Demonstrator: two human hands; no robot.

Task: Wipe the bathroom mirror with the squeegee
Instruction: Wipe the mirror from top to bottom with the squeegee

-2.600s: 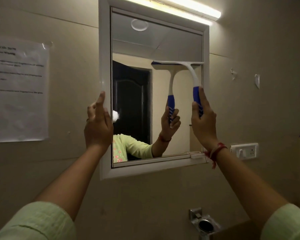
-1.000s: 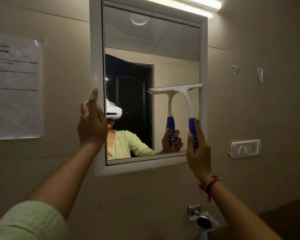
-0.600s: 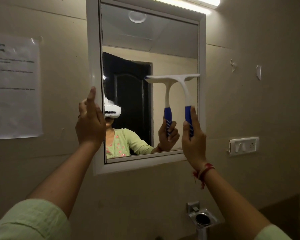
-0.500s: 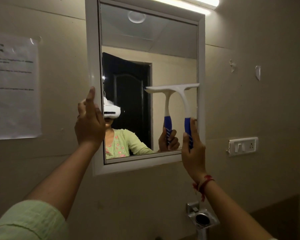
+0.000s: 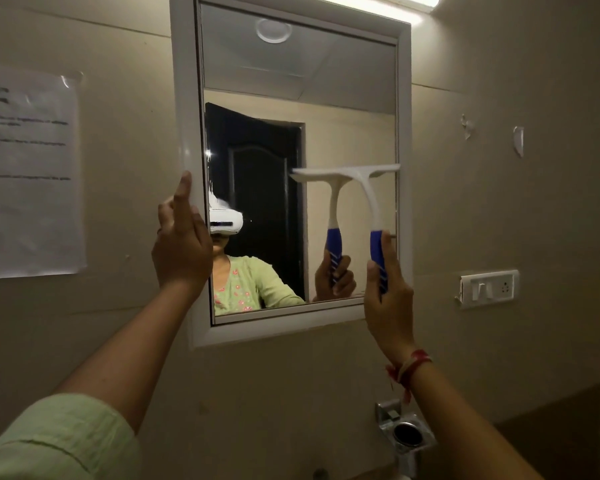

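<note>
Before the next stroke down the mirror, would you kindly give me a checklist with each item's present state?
1. Right hand grips the squeegee handle: ok.
2. Blade against the mirror glass, roughly level: ok.
3. Left hand on the mirror frame, left edge: ok.
4. Blade spans the full glass width: not ok, right part only.
5. Glass wet or streaked: cannot tell.

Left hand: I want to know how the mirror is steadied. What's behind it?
Behind the left hand is the white left side of the mirror frame. How its fingers grip there is covered by the hand's back.
</note>
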